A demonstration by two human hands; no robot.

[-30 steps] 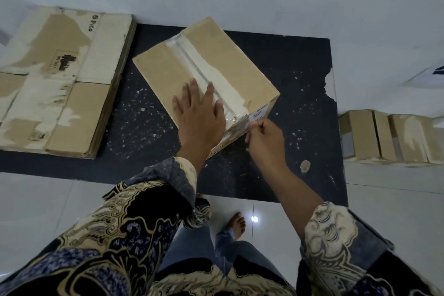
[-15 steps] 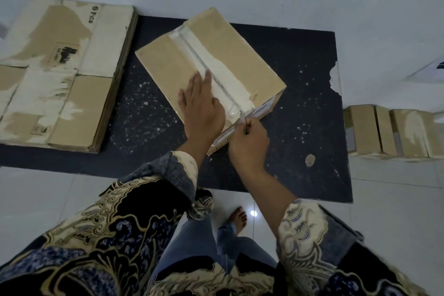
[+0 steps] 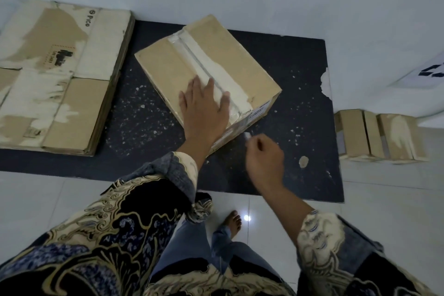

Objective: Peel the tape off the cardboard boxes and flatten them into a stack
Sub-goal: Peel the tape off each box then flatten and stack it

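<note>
- White floor tiles (image 3: 396, 218) run up to a pale wall, and a dark mat (image 3: 149, 113) speckled with paper crumbs lies on them.
- Far left, a stack of flattened boxes (image 3: 60, 74) sits half on the mat, its top sheet scarred where tape tore the paper away. It looks light and stiff, easy to square up by its edges.
- Mid-mat stands the cardboard box (image 3: 230, 55) in hand, unflattened, turned at an angle, with a clear tape strip (image 3: 206, 72) running along its top seam. Corrugated board like this should be light and fairly rigid, but its paper skin tears easily, so I would judge a low, slow pull best, taking the tape at its loose near end by the label.
- The left hand (image 3: 204, 108) lies flat on the box's near top, fingers straight and slightly spread, pinning it down, with the forearm coming from a patterned sleeve.
- Just right of the box's near corner, the right hand (image 3: 264, 154) hovers over the mat with fingers curled together, seeming to pinch a small pale scrap (image 3: 247, 135), likely tape. Motion blur leaves that uncertain.
- Far right, off the mat, 2 more boxes (image 3: 377, 137) wait side by side on the tiles.
</note>
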